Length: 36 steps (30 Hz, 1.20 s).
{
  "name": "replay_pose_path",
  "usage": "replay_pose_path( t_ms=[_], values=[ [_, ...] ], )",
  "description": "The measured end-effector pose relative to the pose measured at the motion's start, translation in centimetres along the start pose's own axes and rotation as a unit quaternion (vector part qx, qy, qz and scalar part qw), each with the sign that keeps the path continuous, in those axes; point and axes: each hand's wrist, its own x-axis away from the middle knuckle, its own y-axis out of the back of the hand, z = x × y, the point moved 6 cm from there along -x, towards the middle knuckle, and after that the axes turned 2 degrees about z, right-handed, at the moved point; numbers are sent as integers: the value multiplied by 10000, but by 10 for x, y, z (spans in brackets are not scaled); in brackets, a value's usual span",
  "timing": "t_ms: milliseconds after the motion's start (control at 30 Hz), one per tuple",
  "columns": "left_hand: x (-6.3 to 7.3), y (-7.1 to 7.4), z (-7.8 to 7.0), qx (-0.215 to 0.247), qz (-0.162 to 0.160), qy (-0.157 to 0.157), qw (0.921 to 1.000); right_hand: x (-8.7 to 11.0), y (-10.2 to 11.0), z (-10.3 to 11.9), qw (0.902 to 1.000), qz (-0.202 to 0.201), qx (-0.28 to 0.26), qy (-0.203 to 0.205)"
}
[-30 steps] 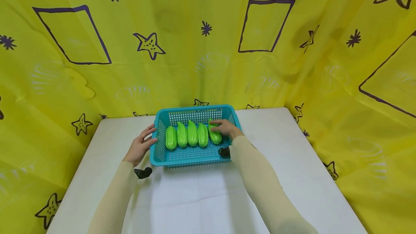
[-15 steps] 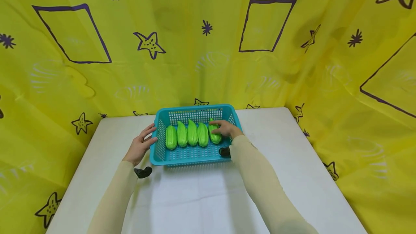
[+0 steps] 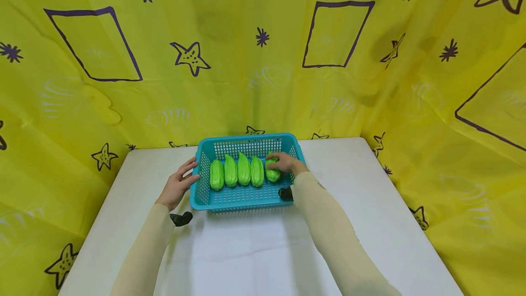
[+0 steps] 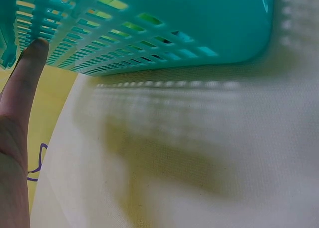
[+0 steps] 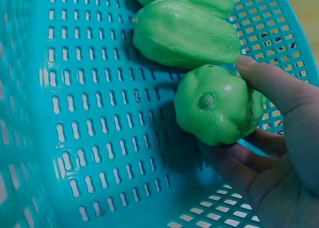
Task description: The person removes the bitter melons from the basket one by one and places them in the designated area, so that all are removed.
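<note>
A turquoise perforated basket (image 3: 246, 205) holds a row of several bright green, ridged, gourd-like vegetables. My right hand (image 3: 283, 162) reaches inside and grips the rightmost green gourd (image 3: 272, 176). In the right wrist view, this gourd (image 5: 212, 103) shows its lobed end with a small stem nub; the thumb lies over one side and fingers curl under the other. Beside it lies another green gourd (image 5: 184, 34). My left hand (image 3: 176, 187) rests against the basket's left side with fingers extended. In the left wrist view, a straight finger (image 4: 27, 78) touches the outer wall.
The basket stands on a white-covered table (image 3: 250, 255), toward its back edge. A yellow curtain (image 3: 230, 95) printed with stars and frames hangs behind and at both sides. Dark wrist-worn devices (image 3: 181, 219) stick out by both cuffs.
The rightmost gourd, held in my right hand, has shifted slightly right and turned straighter, widening the gap to its neighbour. My left hand and the basket stay in place.
</note>
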Motion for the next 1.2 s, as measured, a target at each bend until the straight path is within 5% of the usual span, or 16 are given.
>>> replay_pose_path(
  t_ms=[367, 933, 1200],
  values=[
    [0, 1, 2, 37, 15, -60, 10000, -2, 11, 9, 9992, -315, 223, 78],
    [1, 2, -1, -55, 46, -87, 9999, 9, 34, 20, 9884, -902, -1208, 167],
    [1, 0, -1, -6, 64, -146, 9999, 16, 47, 24, 9839, -1377, -1036, 469]
  ],
)
